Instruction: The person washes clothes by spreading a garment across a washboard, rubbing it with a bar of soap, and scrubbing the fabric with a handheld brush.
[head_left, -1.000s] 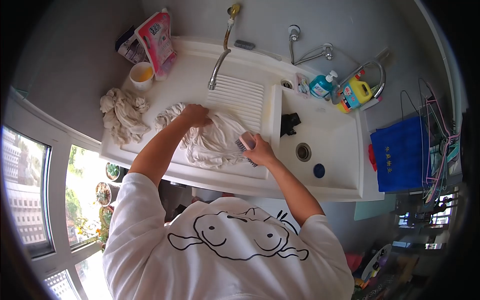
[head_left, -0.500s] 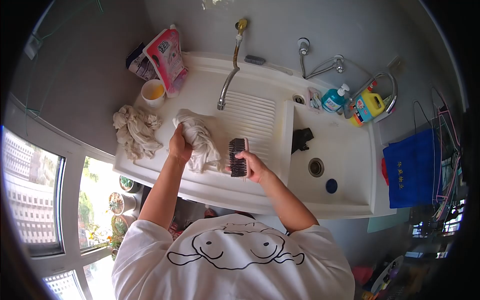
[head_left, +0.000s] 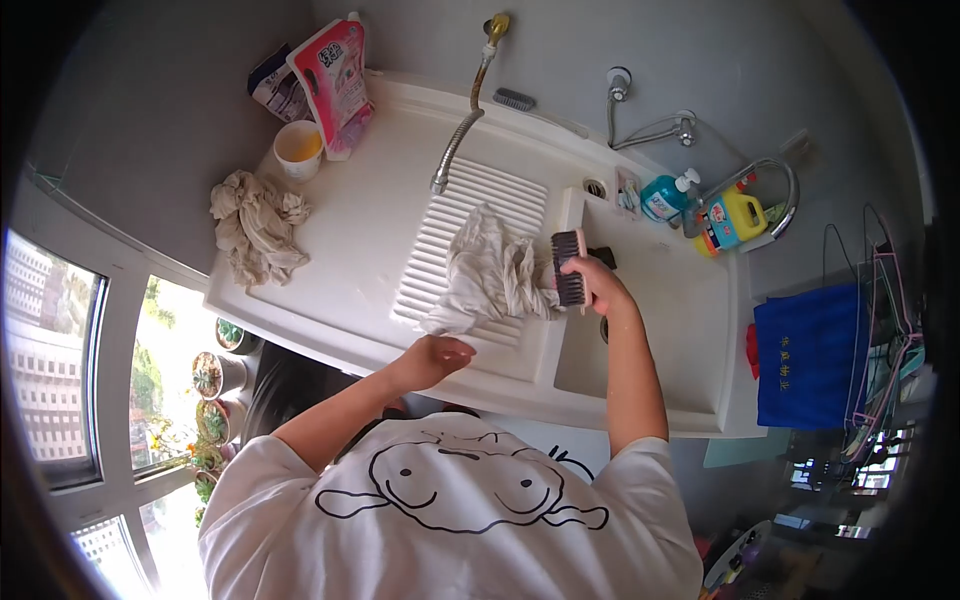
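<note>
My right hand (head_left: 603, 287) is closed around a scrub brush (head_left: 567, 268), its dark bristles facing left, by the divider between washboard and basin. A wet, crumpled whitish cloth (head_left: 485, 275) lies across the ribbed washboard (head_left: 425, 255), its right end close to the brush. Just below the cloth's lower edge, my left hand (head_left: 435, 362) is open with slightly bent fingers and holds nothing. Another bunched cloth (head_left: 255, 228) rests at the left end of the white sink counter (head_left: 345, 240).
A cup with yellow contents (head_left: 299, 150) and a pink detergent pouch (head_left: 338, 90) stand at the back left. A flexible spout (head_left: 460, 140) hangs over the washboard. The basin (head_left: 670, 340) holds a dark item; soap (head_left: 665, 198) and a yellow bottle (head_left: 735, 218) stand behind it.
The cloth has moved right from the smooth counter onto the washboard, and my left hand has let go of it. My right hand has carried the brush right and slightly up.
</note>
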